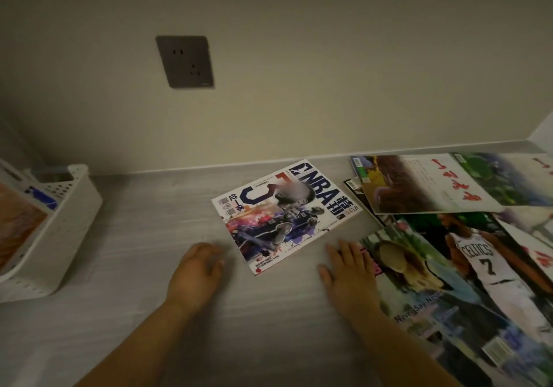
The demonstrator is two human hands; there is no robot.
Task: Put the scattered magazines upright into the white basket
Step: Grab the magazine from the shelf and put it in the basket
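Forearms enter from the bottom edge, with both hands down on the desk (pixel 143 231).

Left hand (pixel 197 270): fingers loosely curled, holding nothing, fingertips just short of the NBA magazine's near-left corner.

Right hand (pixel 348 273): flat, fingers spread, palm on the desk. Its outer edge touches or just overlaps the "Never Say Never" cover (pixel 419 300). It grips nothing.

NBA magazine (pixel 287 216): flat, face up and askew between the two hands, lying on its own apart from the rest.

Pile (pixel 466 237), to the right: several magazines, flat and overlapping. The "Never Say Never" cover is nearest, with the Celtics cover (pixel 481 264) beside it. The red-script cover (pixel 425 183) lies across the Celtics cover's far end, near the wall (pixel 329 57). More run off frame, so no full count.

Basket (pixel 74 204): far left, well apart from the pile. An orange cover (pixel 18 231) shows inside at the frame edge; cannot tell whether it stands upright or leans. A blue item (pixel 42 199) sits behind it, unidentified.

Judgement: early stage. Perhaps one magazine is in the basket, and at least four lie flat on the desk. The NBA magazine looks to be next, since the hands flank it, but it is not yet grasped. It needs lifting, turning on edge and carrying left.
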